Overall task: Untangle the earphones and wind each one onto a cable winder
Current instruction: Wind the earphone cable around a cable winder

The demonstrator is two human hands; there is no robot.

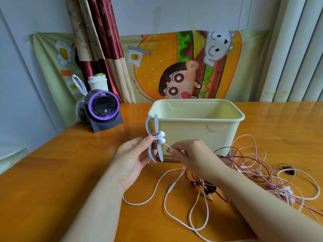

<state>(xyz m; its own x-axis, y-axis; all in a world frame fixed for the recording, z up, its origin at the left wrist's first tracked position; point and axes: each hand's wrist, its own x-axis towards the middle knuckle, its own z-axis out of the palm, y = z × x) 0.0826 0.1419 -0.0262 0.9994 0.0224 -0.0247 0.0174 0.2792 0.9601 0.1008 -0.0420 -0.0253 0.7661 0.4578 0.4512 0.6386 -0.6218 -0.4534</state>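
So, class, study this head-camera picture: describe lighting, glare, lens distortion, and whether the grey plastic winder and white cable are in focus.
Head view: light soft and even, shadows faint; pale glare streaks the glossy orange wooden table beside the cream plastic tub; wide-angle distortion tilts the white ribbed wall panel at right; the grey plastic cable winder and thin white earphone cable look sharp.

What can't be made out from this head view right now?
1. Floor of the cream bin: hidden by its own front wall.
2. Stretch of the white earphone cable behind the right hand and wrist.
3. Hub of the cable winder: partly covered by the left hand.
4. The pink and red tangle: cut off by the right edge; crossings too dense to trace.
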